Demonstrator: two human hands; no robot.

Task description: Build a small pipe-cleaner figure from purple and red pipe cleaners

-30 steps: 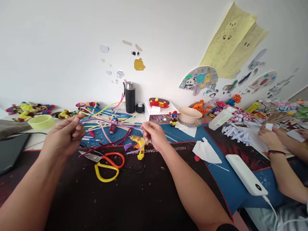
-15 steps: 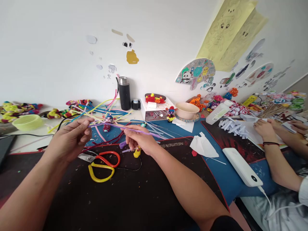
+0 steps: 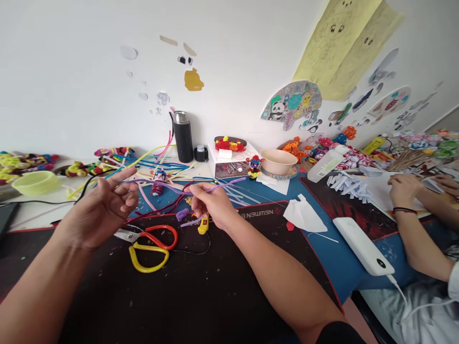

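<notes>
My right hand [image 3: 213,203] pinches a purple pipe cleaner [image 3: 234,182] between thumb and fingers, above the back edge of the black mat [image 3: 143,306]. Its strand runs left to my left hand [image 3: 95,210], which is open, palm up and fingers apart. The far end passes by the left fingertips; whether it touches them I cannot tell. Below, scissors [image 3: 143,234] with one red and one yellow handle lie on the mat. A small yellow tool [image 3: 203,225] and a short purple fuzzy piece [image 3: 182,215] lie beneath my right hand.
Loose pipe cleaners [image 3: 143,162], a black thermos [image 3: 184,141], a small pipe-cleaner figure [image 3: 254,167] and a beige bowl [image 3: 278,162] stand or lie along the wall. To the right are a white power bank [image 3: 362,246] and another person's hands [image 3: 405,188] over paper.
My left hand has let go of the pipe cleaner and spread its fingers. More of the strand now sticks out to the right of my right hand, which keeps its pinch.
</notes>
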